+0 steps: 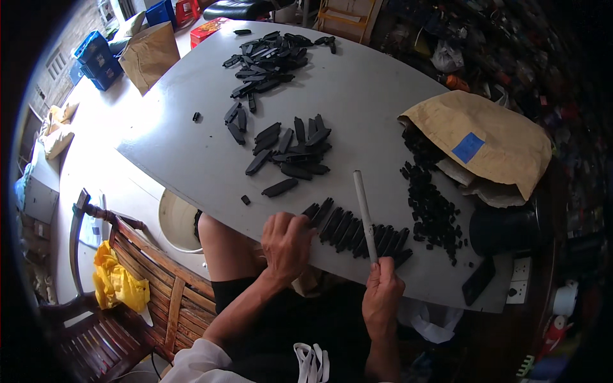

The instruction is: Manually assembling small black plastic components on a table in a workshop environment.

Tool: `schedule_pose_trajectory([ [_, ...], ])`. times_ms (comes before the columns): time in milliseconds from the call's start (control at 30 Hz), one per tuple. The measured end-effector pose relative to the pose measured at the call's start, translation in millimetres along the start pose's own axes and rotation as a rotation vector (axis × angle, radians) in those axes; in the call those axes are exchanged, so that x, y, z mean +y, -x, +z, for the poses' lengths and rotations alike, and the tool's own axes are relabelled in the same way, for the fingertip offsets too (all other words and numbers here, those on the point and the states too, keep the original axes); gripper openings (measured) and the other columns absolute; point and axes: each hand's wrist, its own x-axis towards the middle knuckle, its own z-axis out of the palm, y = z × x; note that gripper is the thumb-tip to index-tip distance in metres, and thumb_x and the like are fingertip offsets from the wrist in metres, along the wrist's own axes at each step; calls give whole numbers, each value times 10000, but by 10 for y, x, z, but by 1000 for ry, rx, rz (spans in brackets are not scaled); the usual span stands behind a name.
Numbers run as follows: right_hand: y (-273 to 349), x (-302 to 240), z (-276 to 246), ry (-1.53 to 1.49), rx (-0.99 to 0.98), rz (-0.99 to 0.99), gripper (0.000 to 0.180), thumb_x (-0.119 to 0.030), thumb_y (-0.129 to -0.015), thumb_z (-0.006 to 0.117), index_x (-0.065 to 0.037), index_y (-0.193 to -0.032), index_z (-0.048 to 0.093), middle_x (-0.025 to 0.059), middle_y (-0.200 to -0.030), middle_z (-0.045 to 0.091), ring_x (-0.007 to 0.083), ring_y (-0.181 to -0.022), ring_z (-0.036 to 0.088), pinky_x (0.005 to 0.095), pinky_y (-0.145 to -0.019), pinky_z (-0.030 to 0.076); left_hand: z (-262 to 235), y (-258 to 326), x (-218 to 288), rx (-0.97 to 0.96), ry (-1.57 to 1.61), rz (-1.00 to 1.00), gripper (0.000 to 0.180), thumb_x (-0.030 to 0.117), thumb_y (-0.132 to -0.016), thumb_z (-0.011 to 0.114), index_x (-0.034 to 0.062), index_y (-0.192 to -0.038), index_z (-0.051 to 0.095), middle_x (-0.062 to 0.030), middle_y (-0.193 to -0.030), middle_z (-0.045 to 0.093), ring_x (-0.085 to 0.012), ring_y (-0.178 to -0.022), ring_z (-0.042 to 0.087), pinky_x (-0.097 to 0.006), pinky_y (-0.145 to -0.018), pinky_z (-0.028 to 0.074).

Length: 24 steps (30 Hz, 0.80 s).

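Observation:
My right hand [383,287] is wrapped round the lower end of a slim, pale grey rod [365,210]. The rod slants up across a row of slim black plastic pieces [345,228] lined up side by side near the table's front edge. At the left end of that row is my left hand [285,244], its fingers curled together. Whatever those fingers hold, if anything, is hidden. Beyond the row lies a loose group of similar long black pieces [297,153]. A small black block [245,200] sits beyond my left hand.
A bigger heap of black pieces [268,60] covers the table's far end. On the right, a brown paper sack [485,137] spills small black parts [431,207], near a black phone-like slab [479,281]. A pale bucket [175,220] and wooden chair [172,300] stand left.

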Motion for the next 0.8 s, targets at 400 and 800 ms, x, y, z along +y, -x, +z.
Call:
schedule_pose_trajectory([
  [400,1,-75,61,100,-109,-19,133,-143,-969,477,-27,-910,504,174,-664,562,323,-610,605,395,-511,424,182,24,-7,-166,-13,34,489,79,-726,677,149,-1198,573,-106,-887,488,-297,-813,531,-399,-679,447],
  [800,32,-281,197,298,-306,-6,119,-123,-955,488,-14,-908,494,210,-712,600,401,-700,620,442,-573,468,-60,58,-214,-125,39,-4,345,7,-670,656,40,-1004,577,-120,-895,522,-314,-855,523,-398,-739,434],
])
